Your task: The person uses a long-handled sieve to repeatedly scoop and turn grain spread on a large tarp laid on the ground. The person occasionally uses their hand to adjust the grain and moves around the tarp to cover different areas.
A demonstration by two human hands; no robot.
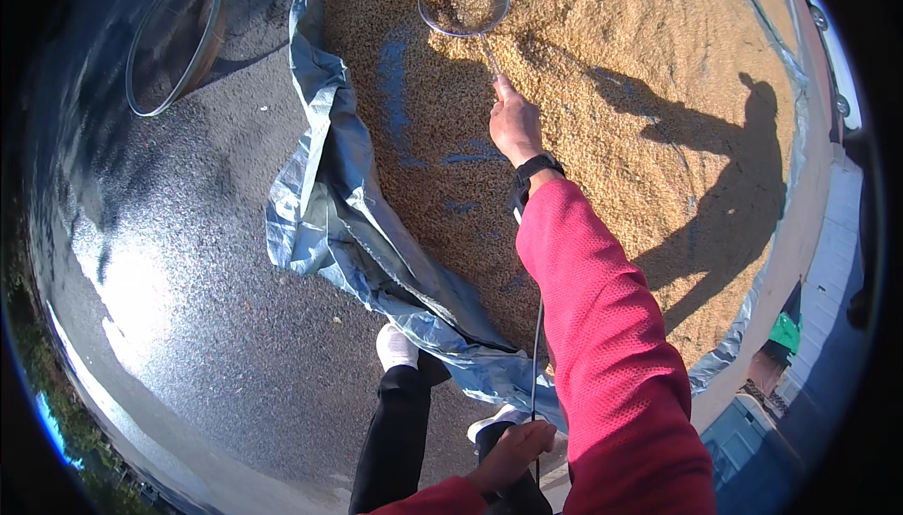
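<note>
Stretched out over a spread of golden grain point(621, 63), my right hand point(516, 120) grips the handle of a round wire-mesh skimmer point(464, 1). Some grain shows within its hoop. Blue-grey tarp point(353, 183) lies under the grain, its edge folded and crumpled on the near left side. Close to my body, my left hand point(515, 448) is held low beside a thin dark cord point(539, 360); its fingers are curled, and whether they grip anything cannot be told.
A large round sieve point(211, 42) stands tilted on the asphalt point(211, 331) at the upper left. My shoes are beside the tarp's near edge. A white car point(836, 63) and a blue-grey container point(741, 437) are at the right.
</note>
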